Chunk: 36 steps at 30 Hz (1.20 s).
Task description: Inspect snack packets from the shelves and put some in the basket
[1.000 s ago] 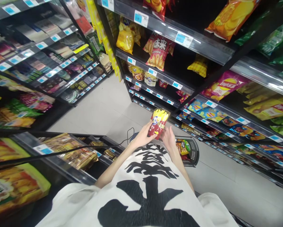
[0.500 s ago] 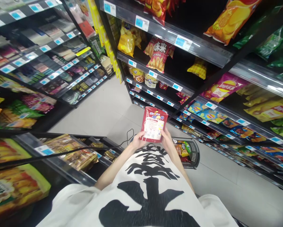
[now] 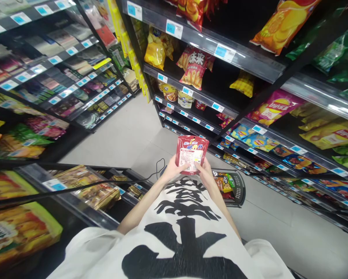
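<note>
A red snack pouch [image 3: 191, 149] with a white printed panel is held up in front of my shirt. My left hand [image 3: 173, 169] grips its lower left corner, thumb lying across the front. On the lower right my right hand [image 3: 205, 170] grips it the same way, with its thumb on the white panel. The fingers behind the pouch are hidden. Just beyond my right forearm, a dark shopping basket [image 3: 240, 188] stands on the floor with several snack packs [image 3: 224, 182] in it.
Shelves of chip bags [image 3: 192, 66] rise ahead and to the right. A low display [image 3: 86, 186] of packaged food stands close on my left, a black cable [image 3: 104, 183] crossing over it. Farther left is another shelf unit [image 3: 52, 60]. Grey floor [image 3: 118, 131] runs between them.
The pouch has tilted and its top edge sits slightly lower. Both thumbs have moved inward over its front. The basket and shelves look the same.
</note>
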Motion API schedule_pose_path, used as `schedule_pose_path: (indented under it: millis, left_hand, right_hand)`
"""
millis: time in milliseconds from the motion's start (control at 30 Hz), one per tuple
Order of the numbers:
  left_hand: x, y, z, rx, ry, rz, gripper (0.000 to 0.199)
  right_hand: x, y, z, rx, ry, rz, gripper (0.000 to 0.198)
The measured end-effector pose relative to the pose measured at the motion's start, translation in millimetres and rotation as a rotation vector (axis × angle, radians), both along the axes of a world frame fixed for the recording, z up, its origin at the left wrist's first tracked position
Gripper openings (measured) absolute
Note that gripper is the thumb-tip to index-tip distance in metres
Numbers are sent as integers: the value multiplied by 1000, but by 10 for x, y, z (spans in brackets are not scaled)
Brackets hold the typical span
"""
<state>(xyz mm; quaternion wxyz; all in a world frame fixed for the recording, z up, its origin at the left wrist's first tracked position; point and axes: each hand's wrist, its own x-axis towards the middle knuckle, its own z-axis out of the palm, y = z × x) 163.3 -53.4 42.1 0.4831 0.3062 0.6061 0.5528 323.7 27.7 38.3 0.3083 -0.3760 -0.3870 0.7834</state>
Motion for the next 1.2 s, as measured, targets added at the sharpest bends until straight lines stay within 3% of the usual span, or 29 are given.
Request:
schedule_pose_path:
  millis: [167,433,1200]
  left_hand:
    - [-11,-1,7,10,21,0,68]
    - [16,8,-42,-9,8,19,65]
    - [39,7,-98,30,26,41,65]
  right_hand:
    - [15,0,-50,44,-11,-1,65]
    - [20,22,-53,-12,-28,-9,61]
    - [16,41,-70,8,-56,-16,65]
